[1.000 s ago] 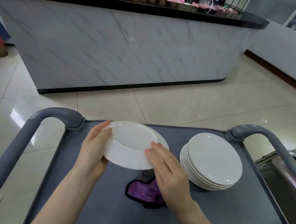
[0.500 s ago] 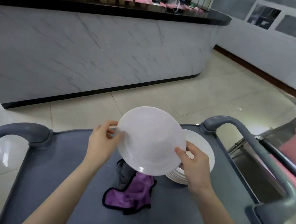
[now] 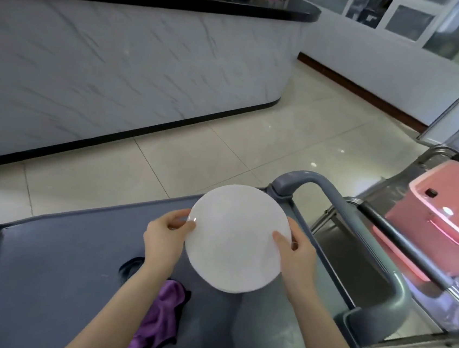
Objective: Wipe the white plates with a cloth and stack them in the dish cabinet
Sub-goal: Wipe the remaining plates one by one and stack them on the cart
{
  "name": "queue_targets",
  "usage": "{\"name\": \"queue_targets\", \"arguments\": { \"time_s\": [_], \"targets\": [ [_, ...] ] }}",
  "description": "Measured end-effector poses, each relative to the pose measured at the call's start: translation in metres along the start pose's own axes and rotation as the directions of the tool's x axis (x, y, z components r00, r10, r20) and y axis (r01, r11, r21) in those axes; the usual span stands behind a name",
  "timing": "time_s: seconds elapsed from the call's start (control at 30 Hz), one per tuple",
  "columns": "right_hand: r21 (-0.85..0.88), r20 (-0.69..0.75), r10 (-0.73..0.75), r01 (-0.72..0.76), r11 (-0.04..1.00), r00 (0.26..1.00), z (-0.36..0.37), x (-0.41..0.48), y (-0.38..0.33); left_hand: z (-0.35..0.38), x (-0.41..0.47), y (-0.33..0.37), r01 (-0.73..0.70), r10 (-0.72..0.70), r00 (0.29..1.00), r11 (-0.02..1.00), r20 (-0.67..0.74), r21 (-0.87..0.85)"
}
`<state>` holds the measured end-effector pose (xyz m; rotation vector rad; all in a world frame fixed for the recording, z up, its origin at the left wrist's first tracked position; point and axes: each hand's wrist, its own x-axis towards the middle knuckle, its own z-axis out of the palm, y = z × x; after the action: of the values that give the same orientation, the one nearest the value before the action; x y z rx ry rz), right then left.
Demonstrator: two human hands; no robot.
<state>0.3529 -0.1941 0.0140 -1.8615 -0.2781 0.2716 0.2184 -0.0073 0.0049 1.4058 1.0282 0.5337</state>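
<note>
Since 1.0 s ago, both hands have lifted the white plate (image 3: 237, 238) off the cart (image 3: 43, 267) and carried it right, face tilted to the camera, hiding the plate stack.

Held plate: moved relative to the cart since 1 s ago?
Yes. The plate, held by left hand and right hand, went rightward over the cart, from mid-deck to beside its right handle.

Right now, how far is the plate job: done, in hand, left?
Done: nothing visibly confirmed. In hand: the left hand and right hand grip one white plate by its rim above the grey cart. Left: stacking it; the purple cloth lies unheld on the cart, so wiping is unclear.
</note>
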Motion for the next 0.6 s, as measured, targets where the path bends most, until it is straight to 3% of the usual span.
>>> {"name": "queue_targets", "arguments": {
  "time_s": [0.17, 0.43, 0.6],
  "targets": [
    [-0.001, -0.04, 0.085, -0.085, 0.996, 0.996, 0.001, 0.043, 0.029, 0.037, 0.012, -0.005, 0.043, -0.042, 0.998, 0.999, -0.04, 0.022],
    [-0.085, -0.049, 0.147, -0.151, 0.985, 0.988, 0.013, 0.068, 0.055, 0.053, 0.019, -0.014, 0.043, -0.018, 0.993, 0.975, -0.118, 0.216],
    [-0.016, -0.074, 0.222, -0.224, 0.975, 0.972, 0.015, 0.066, 0.063, 0.053, 0.016, -0.017, 0.029, 0.011, 0.992, 0.949, -0.125, 0.315]
  ]
}}
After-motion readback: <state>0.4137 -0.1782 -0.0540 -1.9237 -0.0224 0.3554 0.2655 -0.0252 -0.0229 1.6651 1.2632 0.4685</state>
